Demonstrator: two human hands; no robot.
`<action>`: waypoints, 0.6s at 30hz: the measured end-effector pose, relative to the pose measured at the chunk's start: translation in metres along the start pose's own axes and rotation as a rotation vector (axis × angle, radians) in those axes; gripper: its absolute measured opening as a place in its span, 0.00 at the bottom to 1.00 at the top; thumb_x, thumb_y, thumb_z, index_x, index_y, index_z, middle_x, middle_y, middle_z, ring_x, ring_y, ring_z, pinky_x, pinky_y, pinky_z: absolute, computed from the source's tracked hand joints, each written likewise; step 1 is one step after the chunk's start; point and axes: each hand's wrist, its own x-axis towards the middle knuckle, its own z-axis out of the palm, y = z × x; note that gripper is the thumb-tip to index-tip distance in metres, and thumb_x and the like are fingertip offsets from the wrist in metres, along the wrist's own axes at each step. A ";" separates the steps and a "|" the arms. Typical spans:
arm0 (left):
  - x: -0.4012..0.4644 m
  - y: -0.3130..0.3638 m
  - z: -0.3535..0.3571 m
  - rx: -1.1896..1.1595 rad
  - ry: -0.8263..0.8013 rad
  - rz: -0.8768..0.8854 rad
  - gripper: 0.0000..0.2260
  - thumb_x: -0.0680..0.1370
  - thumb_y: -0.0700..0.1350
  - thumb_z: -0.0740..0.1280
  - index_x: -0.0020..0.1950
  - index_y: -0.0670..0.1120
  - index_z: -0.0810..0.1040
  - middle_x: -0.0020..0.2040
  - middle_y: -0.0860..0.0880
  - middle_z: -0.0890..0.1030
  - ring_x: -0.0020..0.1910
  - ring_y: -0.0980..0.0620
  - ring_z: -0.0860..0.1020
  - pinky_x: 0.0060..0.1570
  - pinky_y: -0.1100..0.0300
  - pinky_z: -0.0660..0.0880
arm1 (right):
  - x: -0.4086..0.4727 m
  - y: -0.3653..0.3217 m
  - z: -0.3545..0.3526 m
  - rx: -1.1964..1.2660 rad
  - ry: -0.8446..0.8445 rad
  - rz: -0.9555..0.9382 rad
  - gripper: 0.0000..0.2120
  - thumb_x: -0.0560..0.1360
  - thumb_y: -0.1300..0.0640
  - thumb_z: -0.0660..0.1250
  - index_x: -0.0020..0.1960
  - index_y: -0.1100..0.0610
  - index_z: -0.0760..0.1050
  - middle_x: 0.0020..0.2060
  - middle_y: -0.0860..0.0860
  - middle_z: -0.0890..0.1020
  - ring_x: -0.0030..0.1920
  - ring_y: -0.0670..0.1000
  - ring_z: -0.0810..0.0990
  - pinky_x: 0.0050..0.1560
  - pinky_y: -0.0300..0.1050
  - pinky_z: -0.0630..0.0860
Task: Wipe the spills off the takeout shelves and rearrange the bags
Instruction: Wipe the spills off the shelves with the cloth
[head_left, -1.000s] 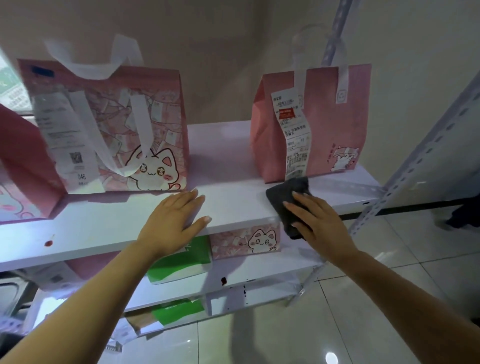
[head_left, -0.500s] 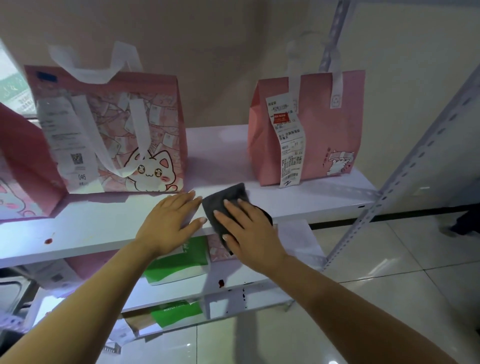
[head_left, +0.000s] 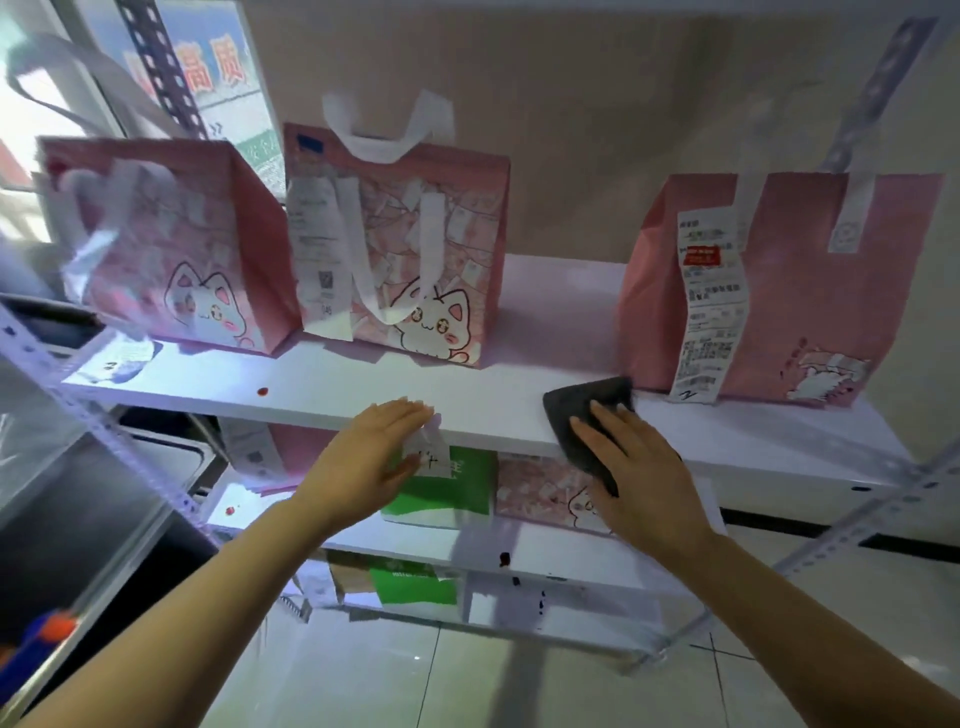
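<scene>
Your right hand lies flat on the dark cloth, fingers straight, pressing it down on the front edge of the top shelf. It is pressing, not gripping, and a flat hand probably helps the cloth rub a wide strip. Part of the cloth hangs over the edge, so the rim likely gets wiped too.

Your left hand is open with the fingers together, at the shelf's front edge. It holds nothing. It looks like it is there to steady you, but I cannot tell if it really touches the board.

The cloth sits just in front of the plain pink bag, near its bottom left corner. That bag stands on the right with a long receipt hanging down its front. Two cat bags stand further left: the middle cat bag and the left cat bag, side by side and close together.

A small red spot sits on the top shelf in front of those two, well apart from the cloth. It is not wiped yet. More red and dark spots show on the lower shelf, where a green box sits.
</scene>
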 end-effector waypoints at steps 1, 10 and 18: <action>-0.008 -0.005 0.000 0.008 0.017 -0.003 0.25 0.75 0.47 0.69 0.71 0.49 0.68 0.71 0.49 0.70 0.71 0.48 0.66 0.70 0.49 0.64 | 0.005 -0.012 0.003 0.011 -0.021 -0.030 0.29 0.67 0.57 0.67 0.68 0.55 0.70 0.67 0.56 0.73 0.65 0.62 0.72 0.63 0.60 0.71; -0.053 -0.054 -0.006 0.058 0.142 -0.057 0.25 0.75 0.53 0.61 0.70 0.44 0.70 0.68 0.46 0.73 0.68 0.47 0.70 0.69 0.45 0.64 | 0.059 -0.099 0.032 -0.075 -0.173 -0.155 0.30 0.75 0.42 0.58 0.74 0.50 0.58 0.73 0.53 0.64 0.72 0.59 0.64 0.68 0.58 0.66; -0.070 -0.162 -0.042 0.213 0.115 -0.242 0.32 0.75 0.66 0.55 0.70 0.46 0.67 0.69 0.44 0.70 0.70 0.42 0.66 0.68 0.41 0.60 | 0.095 -0.170 0.050 0.036 -0.152 -0.130 0.30 0.66 0.54 0.66 0.69 0.53 0.70 0.68 0.53 0.73 0.66 0.59 0.73 0.62 0.53 0.70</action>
